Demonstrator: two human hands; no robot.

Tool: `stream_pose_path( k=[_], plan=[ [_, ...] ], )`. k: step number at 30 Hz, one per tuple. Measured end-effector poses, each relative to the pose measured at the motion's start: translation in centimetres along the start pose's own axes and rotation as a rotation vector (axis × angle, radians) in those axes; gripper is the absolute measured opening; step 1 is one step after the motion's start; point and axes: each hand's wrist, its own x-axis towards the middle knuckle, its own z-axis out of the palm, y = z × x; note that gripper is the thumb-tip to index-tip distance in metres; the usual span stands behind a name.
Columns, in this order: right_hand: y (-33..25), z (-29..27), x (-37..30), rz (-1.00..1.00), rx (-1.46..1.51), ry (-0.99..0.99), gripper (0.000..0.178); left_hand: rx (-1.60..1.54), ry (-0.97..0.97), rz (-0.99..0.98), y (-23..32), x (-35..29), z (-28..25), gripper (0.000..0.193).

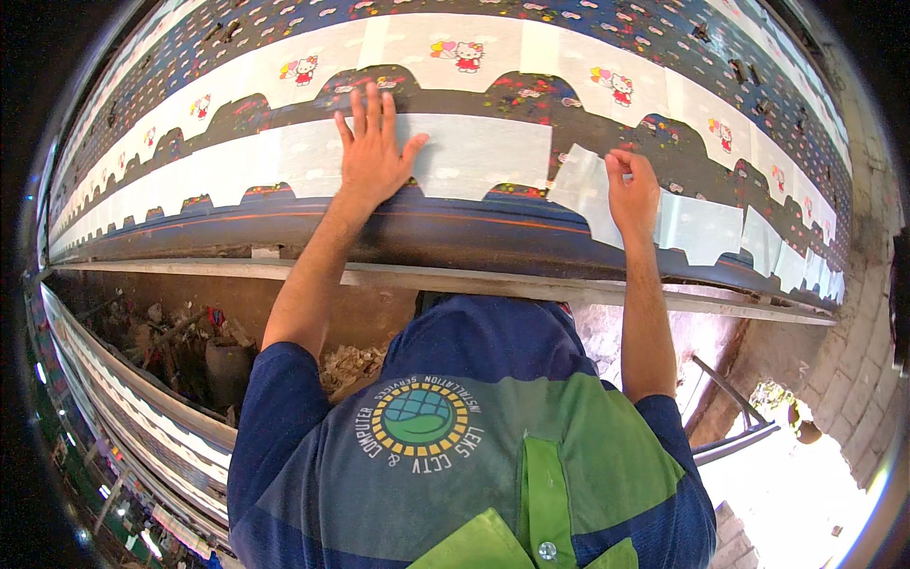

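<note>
My left hand (373, 156) lies flat with fingers spread, across the upper edge of a pale fabric panel (483, 152) and the dark table surface. The panel has notches along its lower edge. To the right, my right hand (633, 194) is closed in a pinch at the upper corner of a small white fabric piece (586, 194). That piece sits askew beside the panel's right end. Its part behind my hand is hidden. Right of that hand, another pale piece (701, 228) lies along the table's near edge.
The long table (455, 213) is dark with colourful specks. Farther up runs a row of white panels (417, 52) printed with small cartoon figures. A pale rail (427, 278) borders its near side. Debris (204, 346) lies below at left; a dark metal bar (730, 391) stands low at right.
</note>
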Motion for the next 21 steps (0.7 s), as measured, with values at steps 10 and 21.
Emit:
stream_pose_path(
  k=[10, 21],
  plan=[
    [9.5, -6.7, -1.3, -0.251, -0.011, -0.301, 0.040, -0.206, -0.065, 0.112, 23.4, 0.8, 2.9, 0.087],
    [13.1, -8.1, -0.2, -0.422, -0.061, -0.278, 0.046, -0.435, 0.278, -0.236, 29.7, 3.3, 3.3, 0.014]
  ],
)
